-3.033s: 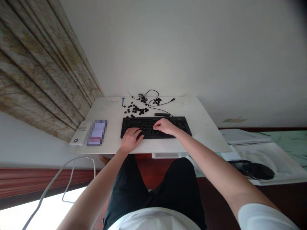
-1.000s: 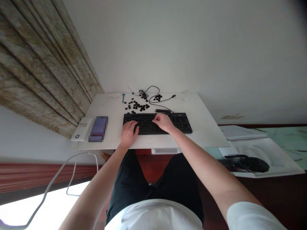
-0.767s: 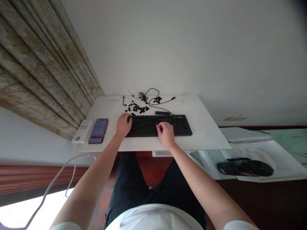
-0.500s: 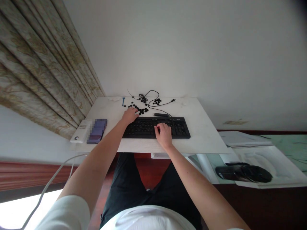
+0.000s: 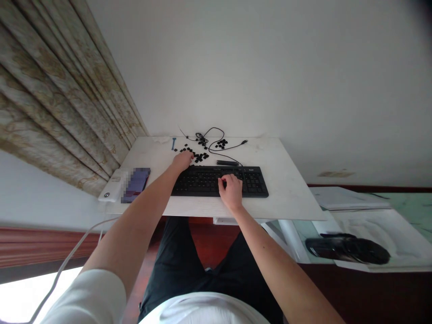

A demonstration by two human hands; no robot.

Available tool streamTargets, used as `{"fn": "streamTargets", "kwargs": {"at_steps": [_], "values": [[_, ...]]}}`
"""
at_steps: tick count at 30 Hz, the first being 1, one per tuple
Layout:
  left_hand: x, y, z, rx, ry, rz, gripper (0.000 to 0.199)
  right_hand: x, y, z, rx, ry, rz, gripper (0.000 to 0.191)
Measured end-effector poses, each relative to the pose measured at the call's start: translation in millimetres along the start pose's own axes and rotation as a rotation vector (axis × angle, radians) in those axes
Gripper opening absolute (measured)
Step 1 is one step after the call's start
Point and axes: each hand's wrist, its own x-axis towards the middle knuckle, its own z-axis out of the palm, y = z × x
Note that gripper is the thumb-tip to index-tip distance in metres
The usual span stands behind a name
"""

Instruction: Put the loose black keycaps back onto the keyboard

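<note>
A black keyboard lies on the white table, its key bed partly without caps. Loose black keycaps are scattered behind its left half. My left hand is at the left edge of these keycaps, fingers drawn together at the pile; whatever is between the fingertips is too small to make out. Over the middle-right keys rests my right hand, its thumb and index finger curled towards each other, with the spot between them too small to read.
Behind the keyboard lie a black bar, a coiled cable and a blue tool. A phone and a white box are at the left. Right of the table, a black object sits on white packaging.
The fingers of my left hand have drawn closer together at the keycaps. My right hand stays over the same keys. The view has shifted slightly.
</note>
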Motion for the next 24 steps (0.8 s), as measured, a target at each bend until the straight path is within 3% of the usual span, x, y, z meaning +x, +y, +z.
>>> {"fn": "streamTargets", "kwargs": {"at_steps": [5,8,12,16,20,24], "values": [[-10.4,2.4,-7.3,-0.011,0.077,0.004,0.023,-0.3,0.0,-0.5,0.009,0.019,-0.012,0.02],[-17.7,7.9,-12.8,-0.15,0.157,0.001,0.023,-0.5,-0.2,-0.5,0.013,0.029,-0.012,0.019],[-39.4,24.8,-13.0,-0.72,0.283,-0.09,0.024,-0.8,-0.5,-0.7,0.029,0.038,-0.005,0.018],[-78.1,48.2,-2.3,-1.407,0.258,-0.218,0.03,-1.3,-3.5,-4.0,0.073,0.036,-0.012,0.017],[-118.3,65.6,8.1,-1.716,0.153,-0.266,0.026,-1.3,-15.6,-14.1,0.174,0.005,-0.009,0.017],[-141.7,75.3,11.2,-1.993,0.083,-0.29,0.02,2.7,-39.0,-28.7,0.417,-0.028,0.002,0.019]]}}
